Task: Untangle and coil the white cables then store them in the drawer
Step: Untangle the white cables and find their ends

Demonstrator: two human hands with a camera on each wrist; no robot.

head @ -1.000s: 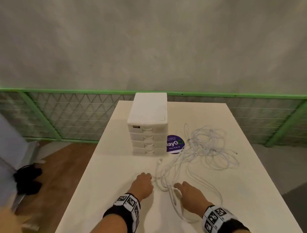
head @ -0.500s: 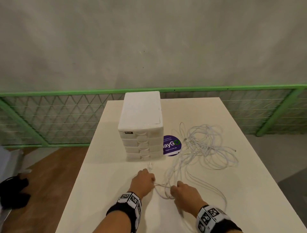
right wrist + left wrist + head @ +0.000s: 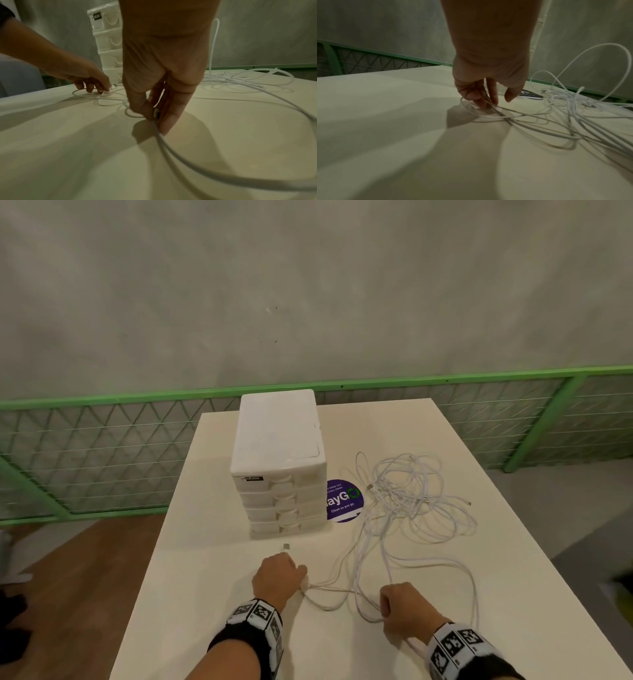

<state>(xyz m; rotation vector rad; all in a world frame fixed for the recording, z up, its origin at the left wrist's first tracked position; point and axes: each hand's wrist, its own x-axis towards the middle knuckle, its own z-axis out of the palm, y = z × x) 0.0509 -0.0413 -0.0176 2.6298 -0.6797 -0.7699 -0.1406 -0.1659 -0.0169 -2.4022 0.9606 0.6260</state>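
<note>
A tangle of white cables [image 3: 411, 494] lies on the cream table [image 3: 212, 594], right of a white drawer unit [image 3: 277, 463] whose drawers are all closed. Strands run from the tangle toward the near edge. My left hand [image 3: 279, 577] holds a cable loop against the table with curled fingers [image 3: 479, 100], and a plug [image 3: 286, 546] lies just beyond it. My right hand [image 3: 400, 607] pinches another white cable [image 3: 164, 142] near its connector [image 3: 156, 113], low over the table. The right wrist view also shows the left hand [image 3: 96, 83] and the drawer unit [image 3: 109, 40].
A purple round sticker [image 3: 342, 501] sits on the table between the drawer unit and the tangle. A green mesh railing [image 3: 102, 440] runs behind the table below a grey wall. Wooden floor [image 3: 85, 559] lies beyond the table's left edge.
My hands have moved apart. The right hand has drawn back and to the right with its cable, stretching strands out between the two hands. The left hand has stayed near the plug.
</note>
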